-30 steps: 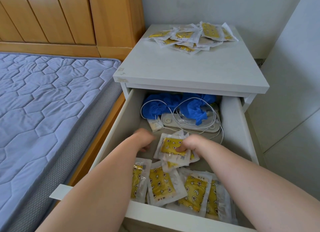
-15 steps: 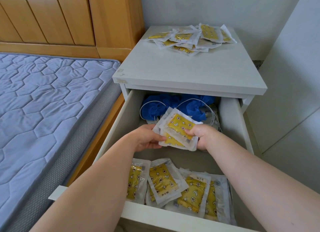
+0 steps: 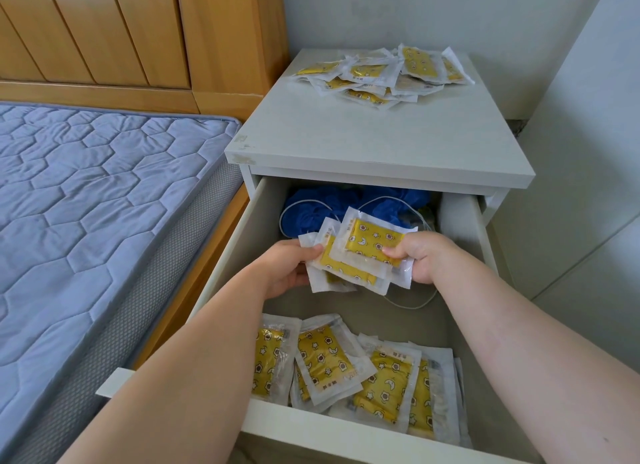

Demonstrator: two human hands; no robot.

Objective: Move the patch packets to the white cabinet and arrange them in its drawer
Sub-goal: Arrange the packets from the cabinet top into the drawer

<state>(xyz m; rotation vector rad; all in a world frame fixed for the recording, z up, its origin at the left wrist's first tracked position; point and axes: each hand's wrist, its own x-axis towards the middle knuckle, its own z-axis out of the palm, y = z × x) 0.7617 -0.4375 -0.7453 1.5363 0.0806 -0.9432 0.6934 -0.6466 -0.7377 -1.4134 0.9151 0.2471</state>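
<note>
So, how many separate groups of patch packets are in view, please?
3: a pile on the cabinet top, a stack held by left hand and right hand over the drawer, a row at its front. Others may be hidden.

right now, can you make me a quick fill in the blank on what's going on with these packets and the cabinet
1. The left hand and right hand grip a held stack of packets above the open ____ of the white cabinet.
2. A loose pile of packets lies on the cabinet's ____.
3. The crumpled bundle behind the held stack is ____.
Missing words: drawer; top; blue.
</note>
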